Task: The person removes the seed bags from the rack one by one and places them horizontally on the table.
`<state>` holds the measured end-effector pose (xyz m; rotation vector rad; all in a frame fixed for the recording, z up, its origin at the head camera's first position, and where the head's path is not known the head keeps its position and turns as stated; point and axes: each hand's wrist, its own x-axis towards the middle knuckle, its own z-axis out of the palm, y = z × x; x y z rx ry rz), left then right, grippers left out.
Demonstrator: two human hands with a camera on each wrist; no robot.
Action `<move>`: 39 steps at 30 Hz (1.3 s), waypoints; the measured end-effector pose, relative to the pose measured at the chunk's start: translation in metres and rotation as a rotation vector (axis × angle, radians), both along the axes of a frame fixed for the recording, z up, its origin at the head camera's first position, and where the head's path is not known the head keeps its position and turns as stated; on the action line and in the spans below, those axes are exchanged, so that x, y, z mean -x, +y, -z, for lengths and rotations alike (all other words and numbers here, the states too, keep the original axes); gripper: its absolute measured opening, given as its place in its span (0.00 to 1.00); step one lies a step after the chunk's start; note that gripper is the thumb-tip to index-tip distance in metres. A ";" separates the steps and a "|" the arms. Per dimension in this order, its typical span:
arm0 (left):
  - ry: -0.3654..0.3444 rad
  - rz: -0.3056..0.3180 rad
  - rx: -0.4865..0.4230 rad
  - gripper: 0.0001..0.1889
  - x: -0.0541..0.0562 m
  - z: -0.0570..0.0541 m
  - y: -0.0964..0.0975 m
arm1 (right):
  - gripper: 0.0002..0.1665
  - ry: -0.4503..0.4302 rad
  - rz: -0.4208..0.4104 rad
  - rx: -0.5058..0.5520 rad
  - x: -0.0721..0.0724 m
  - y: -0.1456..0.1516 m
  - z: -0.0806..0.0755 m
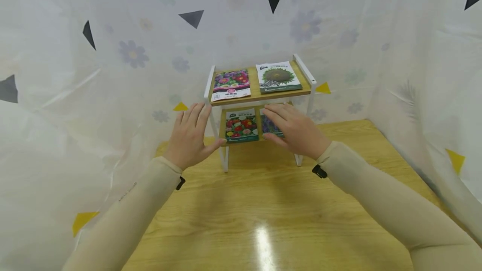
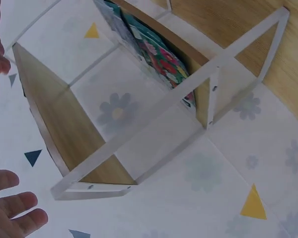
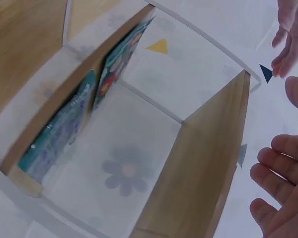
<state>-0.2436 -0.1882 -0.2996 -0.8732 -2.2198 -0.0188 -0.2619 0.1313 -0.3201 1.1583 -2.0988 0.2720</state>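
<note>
Both hands are held up in front of a small two-tier shelf with wooden boards and a white frame. My left hand, fingers straight and thumb out to the side, overlaps the shelf's left front leg in the head view. My right hand overlaps the lower tier on the right, also with nothing in it. On the top board lie a pink-flower seed packet and a sunflower seed packet. Below lie a red-flower packet and a purple-flower packet, partly hidden behind the right hand in the head view.
The shelf stands toward the back of a wood-grain table. A pale translucent curtain with flower prints and black, grey and yellow triangles hangs close behind it and at both sides. Light glares off the table's front.
</note>
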 end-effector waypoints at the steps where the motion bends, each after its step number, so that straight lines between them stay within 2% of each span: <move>1: -0.012 0.001 -0.006 0.49 0.001 -0.004 0.002 | 0.38 0.003 0.013 -0.009 0.001 -0.002 -0.005; 6: -0.095 -0.047 0.008 0.49 0.006 -0.024 0.013 | 0.38 0.005 0.061 -0.065 0.007 -0.016 -0.028; 10: -0.186 -0.135 0.065 0.50 0.012 -0.038 0.024 | 0.38 0.017 0.087 -0.110 0.019 -0.027 -0.044; 15: -0.291 -0.229 0.150 0.50 0.022 -0.049 0.038 | 0.39 -0.017 0.168 -0.192 0.035 -0.037 -0.056; 26: -0.371 -0.343 0.296 0.47 0.046 -0.055 0.054 | 0.40 -0.235 0.321 -0.329 0.056 -0.059 -0.070; 33: -0.343 -0.401 0.374 0.43 0.056 -0.061 0.059 | 0.39 -0.302 0.347 -0.365 0.070 -0.070 -0.075; 39: -0.403 -0.441 0.415 0.43 0.064 -0.067 0.063 | 0.38 -0.370 0.368 -0.387 0.074 -0.072 -0.081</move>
